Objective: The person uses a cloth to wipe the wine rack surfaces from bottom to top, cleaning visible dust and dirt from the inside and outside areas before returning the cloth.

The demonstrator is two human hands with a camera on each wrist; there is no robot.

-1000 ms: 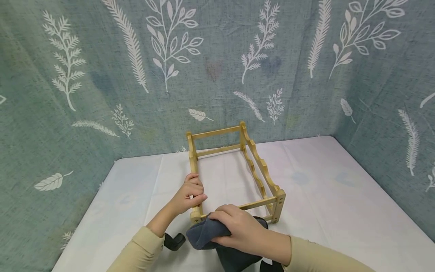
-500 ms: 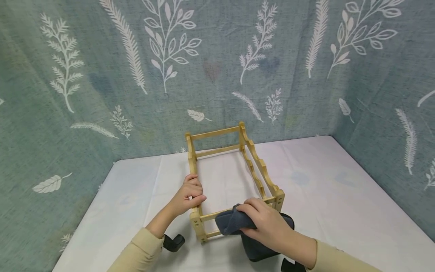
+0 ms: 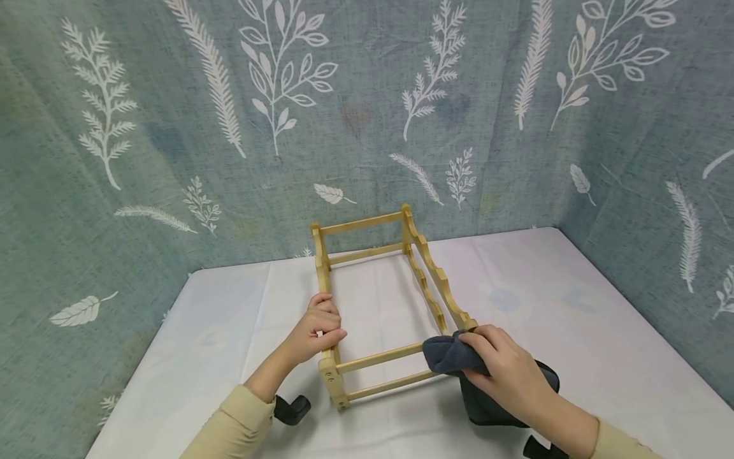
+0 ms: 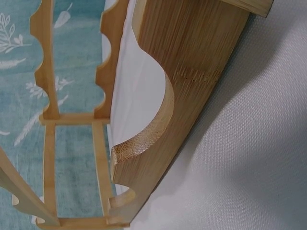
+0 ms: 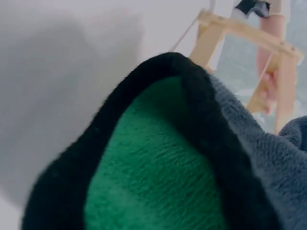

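A light wooden rack (image 3: 378, 359) with scalloped side rails lies on the white-covered table in the head view. My left hand (image 3: 318, 328) grips its left side rail. At the rack's near right corner, my right hand (image 3: 510, 376) holds a folded dark grey-blue cloth (image 3: 450, 354), bunched under the fingers, with a loose flap hanging toward the table. The right wrist view shows the cloth's green side (image 5: 153, 158) and black edging, the rack beyond. Close up in the left wrist view is a curved notch in the rack's side rail (image 4: 201, 62); the left fingers are out of that view.
A white cloth covers the table (image 3: 573, 331). A green-grey curtain (image 3: 367, 127) with white leaf prints hangs behind the rack and along both sides. Black wrist-worn devices show below the left hand (image 3: 292, 410) and right hand (image 3: 541, 448).
My right hand has slid the cloth rightward along the rack's near end, from the left corner to the right one. The left hand keeps its grip and the rack stays put.
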